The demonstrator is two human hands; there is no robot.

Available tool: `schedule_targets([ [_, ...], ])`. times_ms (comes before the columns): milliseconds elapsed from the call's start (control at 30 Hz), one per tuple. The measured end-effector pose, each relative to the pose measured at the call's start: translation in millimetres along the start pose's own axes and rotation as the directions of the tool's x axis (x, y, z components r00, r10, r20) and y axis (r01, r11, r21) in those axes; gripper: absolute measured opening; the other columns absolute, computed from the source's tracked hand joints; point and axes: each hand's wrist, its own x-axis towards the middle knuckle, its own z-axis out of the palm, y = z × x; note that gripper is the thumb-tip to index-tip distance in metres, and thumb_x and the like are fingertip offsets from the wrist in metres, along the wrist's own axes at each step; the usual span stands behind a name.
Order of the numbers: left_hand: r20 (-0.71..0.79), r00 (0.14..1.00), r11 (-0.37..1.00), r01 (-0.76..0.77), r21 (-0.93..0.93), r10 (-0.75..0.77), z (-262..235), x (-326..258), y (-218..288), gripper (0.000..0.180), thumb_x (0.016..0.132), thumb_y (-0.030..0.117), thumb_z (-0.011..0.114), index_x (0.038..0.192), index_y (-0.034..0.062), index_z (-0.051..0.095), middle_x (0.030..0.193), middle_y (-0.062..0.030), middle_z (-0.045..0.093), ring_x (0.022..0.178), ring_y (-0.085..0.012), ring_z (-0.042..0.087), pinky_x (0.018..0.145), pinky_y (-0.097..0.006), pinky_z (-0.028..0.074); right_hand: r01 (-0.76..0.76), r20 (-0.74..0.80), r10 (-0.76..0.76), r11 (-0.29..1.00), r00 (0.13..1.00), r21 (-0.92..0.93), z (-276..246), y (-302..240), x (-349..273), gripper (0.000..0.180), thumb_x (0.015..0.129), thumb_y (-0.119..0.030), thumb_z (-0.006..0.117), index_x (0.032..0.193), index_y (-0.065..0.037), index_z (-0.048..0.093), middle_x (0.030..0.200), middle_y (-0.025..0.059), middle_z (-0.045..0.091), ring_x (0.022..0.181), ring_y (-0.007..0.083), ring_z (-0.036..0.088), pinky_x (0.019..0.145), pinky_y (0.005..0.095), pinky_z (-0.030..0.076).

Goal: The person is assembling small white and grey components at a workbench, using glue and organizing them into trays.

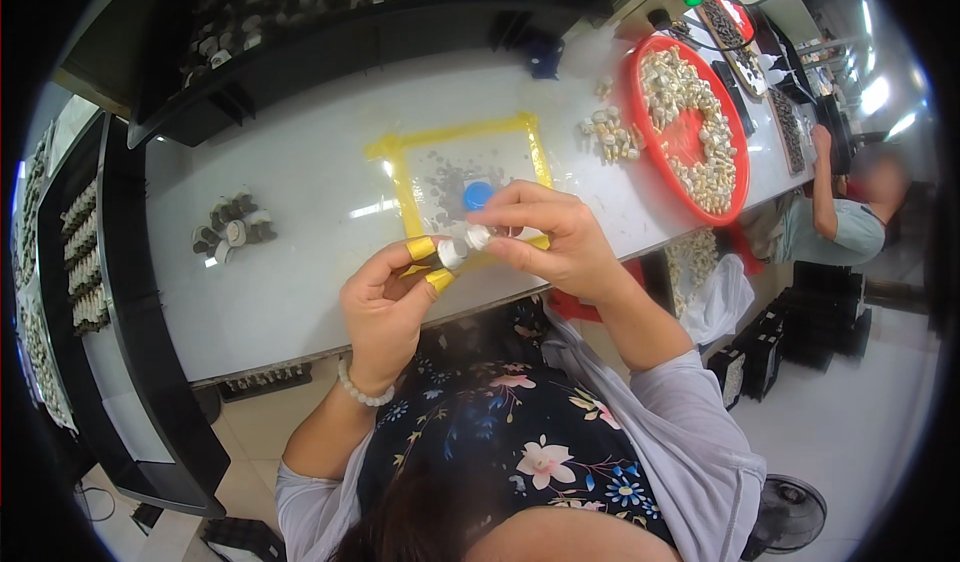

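Above the table's near edge, my left hand (385, 302), yellow tape on its thumb and a fingertip, pinches a small dark part with a white rim (452, 253). Close against it, my right hand (560, 242) grips a small whitish piece (478, 236) between thumb and fingers. Whether the two pieces touch I cannot tell. Just beyond my right fingers sits a round blue cap (478, 196). It lies inside a rectangle of yellow tape (460, 133) on the white table (310, 192), where dark smudges mark the surface.
A red oval tray (683, 134) of cream-coloured pieces stands at the right, with a loose pile of pieces (612, 134) beside it. Several dark-and-white parts (235, 228) lie at the left. Black racks (140, 342) flank the table. A person (830, 212) works farther right.
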Motion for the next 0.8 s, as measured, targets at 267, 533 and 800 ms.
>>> schedule_targets([
  [267, 0.0, 0.999, 0.999, -0.052, 0.015, 0.052, 2, -2, -1, 0.023, 0.081, -0.014, 0.056, 0.103, -0.0082, 0.059, 0.107, -0.0143, 0.061, 0.097, -0.0198, 0.061, 0.087, -0.031, 0.051, 0.065, 0.027, -0.065, 0.997, 0.998, -0.036, 7, 2, -2, 0.026, 0.076, -0.001, 0.067, 0.103, -0.001, 0.067, 0.088, 0.0108, 0.063, 0.079, 0.0198, 0.06, 0.068, 0.0266, 0.046],
  [533, 0.012, 0.989, 0.948, -0.145, 0.283, 0.147, 1, -3, -3, 0.025, 0.076, -0.016, 0.056, 0.099, -0.0088, 0.062, 0.1, -0.0126, 0.063, 0.089, -0.0171, 0.062, 0.08, -0.027, 0.052, 0.107, 0.033, -0.106, 0.993, 0.994, -0.042, 10, 12, -3, 0.028, 0.075, 0.0, 0.068, 0.103, 0.0, 0.067, 0.09, 0.012, 0.064, 0.078, 0.0208, 0.061, 0.069, 0.0274, 0.047],
  [800, 0.12, 0.949, 0.631, -0.286, 0.721, 0.292, -21, -11, 26, 0.028, 0.072, -0.014, 0.061, 0.097, -0.0039, 0.059, 0.102, -0.012, 0.06, 0.094, -0.0198, 0.058, 0.084, -0.029, 0.047, 0.043, -0.127, -0.082, 0.957, 0.988, -0.286, -32, 23, -10, 0.021, 0.075, -0.001, 0.068, 0.096, -0.003, 0.068, 0.092, 0.0113, 0.064, 0.085, 0.0237, 0.062, 0.075, 0.031, 0.048],
])
